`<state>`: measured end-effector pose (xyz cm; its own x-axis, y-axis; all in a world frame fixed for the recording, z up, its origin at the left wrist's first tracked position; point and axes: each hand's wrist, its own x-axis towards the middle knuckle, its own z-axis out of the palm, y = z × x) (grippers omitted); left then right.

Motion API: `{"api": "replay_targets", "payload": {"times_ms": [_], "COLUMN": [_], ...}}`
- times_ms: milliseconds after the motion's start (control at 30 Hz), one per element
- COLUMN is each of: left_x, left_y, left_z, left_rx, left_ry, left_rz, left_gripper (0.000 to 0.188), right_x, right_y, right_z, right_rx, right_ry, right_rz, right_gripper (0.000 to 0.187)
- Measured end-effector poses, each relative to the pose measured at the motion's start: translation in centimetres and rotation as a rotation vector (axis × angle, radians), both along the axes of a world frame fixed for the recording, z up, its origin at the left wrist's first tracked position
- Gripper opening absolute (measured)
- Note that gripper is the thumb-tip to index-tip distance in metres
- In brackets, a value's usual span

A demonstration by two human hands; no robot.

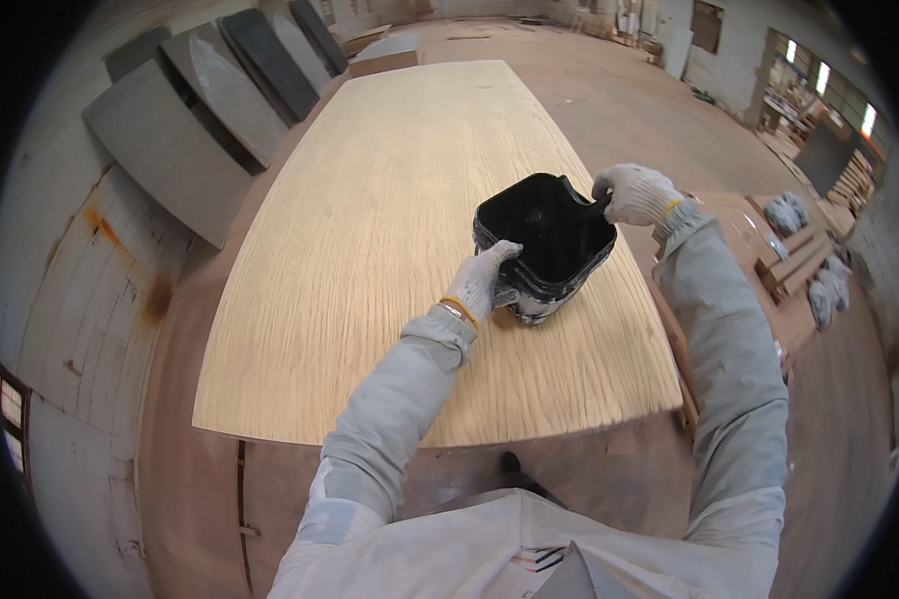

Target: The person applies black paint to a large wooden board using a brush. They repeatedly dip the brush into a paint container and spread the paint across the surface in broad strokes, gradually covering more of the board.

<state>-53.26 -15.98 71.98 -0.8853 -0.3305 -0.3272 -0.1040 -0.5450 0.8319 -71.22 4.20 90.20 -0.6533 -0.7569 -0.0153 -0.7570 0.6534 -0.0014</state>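
A black square-mouthed plastic bucket, smeared white on its outside, is over the right half of a large wood-grain board. It tilts so that its dark inside shows. My left hand, in a white knit glove, grips the near left side, thumb over the rim. At the far right rim my gloved right hand is closed round the bucket's edge. Its fingertips are partly hidden by dark shapes there. Whether the bucket's base touches the board I cannot tell.
Grey and dark panels lean on the left wall. Beyond the board's far end lies a flat stack of sheets. Wood pieces and plastic-wrapped bundles lie on the right. A dark shoe shows below the board's near edge.
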Motion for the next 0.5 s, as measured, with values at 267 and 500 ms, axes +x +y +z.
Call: {"api": "replay_targets", "payload": {"times_ms": [267,500], "left_x": [-7.5,-10.8], "left_y": [-7.4,-7.5], "left_z": [-4.6,-1.7], "left_rx": [0.127,0.080], "left_ry": [0.056,0.116], "left_rz": [0.025,0.144], "left_gripper": [0.036,0.046], "right_x": [-8.1,-12.1], "right_y": [-8.8,-12.2], "right_z": [-1.2,-3.5], "right_rx": [0.039,-0.025], "right_ry": [-0.010,0.033], "right_rz": [0.136,0.134], "right_gripper": [0.047,0.042]}}
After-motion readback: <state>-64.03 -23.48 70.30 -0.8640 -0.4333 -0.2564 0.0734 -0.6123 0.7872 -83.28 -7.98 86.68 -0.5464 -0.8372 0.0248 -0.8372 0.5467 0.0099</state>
